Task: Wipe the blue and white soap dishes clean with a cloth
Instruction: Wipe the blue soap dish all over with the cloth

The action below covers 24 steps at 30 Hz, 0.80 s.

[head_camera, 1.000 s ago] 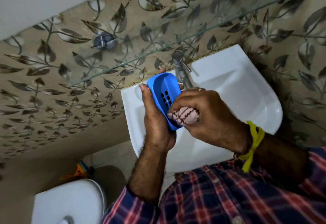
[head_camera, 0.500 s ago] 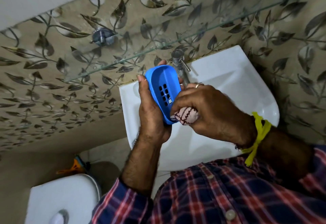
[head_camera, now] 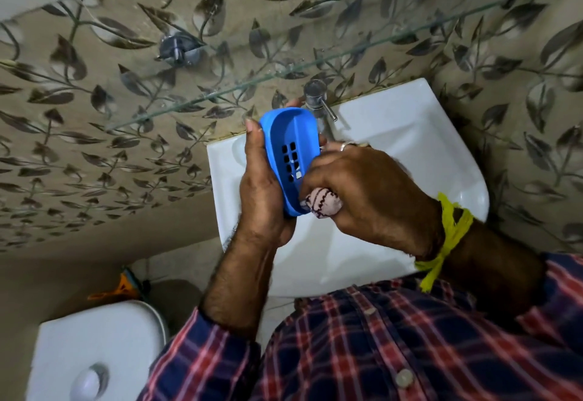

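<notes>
Blue plastic marks the soap dish (head_camera: 288,157), which the person holds up above the white sink (head_camera: 410,148), just in front of the tap (head_camera: 317,97). The left hand (head_camera: 262,192) grips it from the side away from the tap, thumb along one long rim and fingertips just showing past the top rim, so the hollow with its drain slots faces the right hand (head_camera: 362,192). The dish stands on end: its long axis runs from near the tap down toward the person's chest, tilted a little.

The right hand is closed around a bunched cloth (head_camera: 323,203), pale with dark stripes, and presses it against the lower end of the dish, at the rim nearest the person. So the wad of cloth sits at one end of the long axis, and the rest of the hollow, from the slots up to the end by the tap, lies away from it, toward the tap.

That is the relation the coming move seems to depend on: the wipe would likely have to travel along the long axis, away from the person and toward the tap, while the left hand keeps the dish steady against the push. The right hand is the nearer one to the dish's open face. No white soap dish shows in this view, so that part of the job looks not yet begun.
</notes>
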Motion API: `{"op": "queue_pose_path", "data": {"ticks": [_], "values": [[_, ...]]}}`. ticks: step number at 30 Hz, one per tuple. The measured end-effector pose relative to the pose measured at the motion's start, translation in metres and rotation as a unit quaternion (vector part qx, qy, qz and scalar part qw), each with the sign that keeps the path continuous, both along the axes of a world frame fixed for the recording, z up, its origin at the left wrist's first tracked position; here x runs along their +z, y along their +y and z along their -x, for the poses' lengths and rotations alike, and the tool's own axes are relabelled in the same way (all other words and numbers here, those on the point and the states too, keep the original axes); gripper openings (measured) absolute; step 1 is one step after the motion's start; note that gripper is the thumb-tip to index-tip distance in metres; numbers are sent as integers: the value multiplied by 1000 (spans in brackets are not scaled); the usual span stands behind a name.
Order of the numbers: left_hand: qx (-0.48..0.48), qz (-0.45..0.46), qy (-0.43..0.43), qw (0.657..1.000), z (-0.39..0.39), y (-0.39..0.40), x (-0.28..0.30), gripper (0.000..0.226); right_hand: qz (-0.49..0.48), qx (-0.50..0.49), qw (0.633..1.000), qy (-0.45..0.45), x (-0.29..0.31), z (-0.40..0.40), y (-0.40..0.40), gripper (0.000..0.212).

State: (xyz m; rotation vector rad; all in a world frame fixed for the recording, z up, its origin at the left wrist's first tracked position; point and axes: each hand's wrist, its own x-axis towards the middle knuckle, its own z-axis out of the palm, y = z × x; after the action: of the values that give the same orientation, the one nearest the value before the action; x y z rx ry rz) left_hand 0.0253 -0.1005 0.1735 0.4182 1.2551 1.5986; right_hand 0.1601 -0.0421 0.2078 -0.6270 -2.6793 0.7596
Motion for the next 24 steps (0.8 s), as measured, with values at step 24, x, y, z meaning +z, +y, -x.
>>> {"op": "queue_pose_path", "data": {"ticks": [24], "values": [[59, -25, -28, 998, -10, -1, 11, 69, 22, -149, 967, 208, -5, 10, -14, 27]]}}
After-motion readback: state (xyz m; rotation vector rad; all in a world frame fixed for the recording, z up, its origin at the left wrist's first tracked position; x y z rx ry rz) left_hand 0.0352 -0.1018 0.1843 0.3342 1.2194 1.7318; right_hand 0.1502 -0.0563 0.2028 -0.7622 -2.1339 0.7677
